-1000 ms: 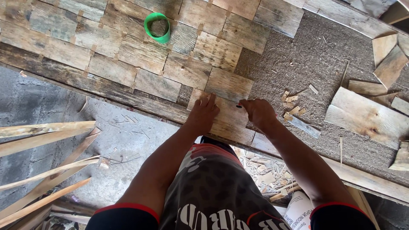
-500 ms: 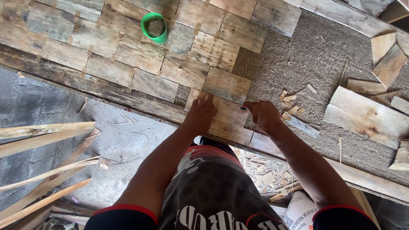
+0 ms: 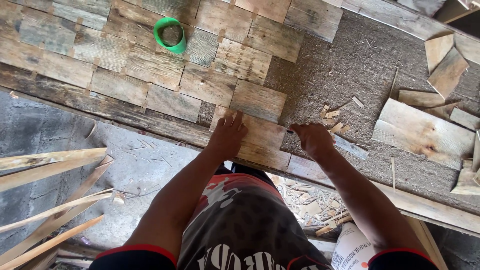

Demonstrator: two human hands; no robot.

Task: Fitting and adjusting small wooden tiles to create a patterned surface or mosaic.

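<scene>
My left hand [image 3: 227, 136] lies flat, fingers spread, on a rectangular wood tile [image 3: 260, 140] at the near edge of a board covered with weathered wood tiles [image 3: 150, 75]. My right hand [image 3: 314, 140] is closed at that tile's right edge, pinching a thin dark thing, perhaps a pencil, against the rough grey board surface [image 3: 350, 65]. Small wood spacer chips [image 3: 332, 120] lie just beyond my right hand.
A green tape roll [image 3: 170, 35] sits on the tiles at the back. Loose cut wood pieces [image 3: 425, 132] lie at the right. Long wood slats [image 3: 50, 200] lean at the lower left over the concrete floor. A white sack [image 3: 352, 247] stands below the board.
My right hand has shifted slightly down along the tile's right edge. My left hand stays pressed on the tile.
</scene>
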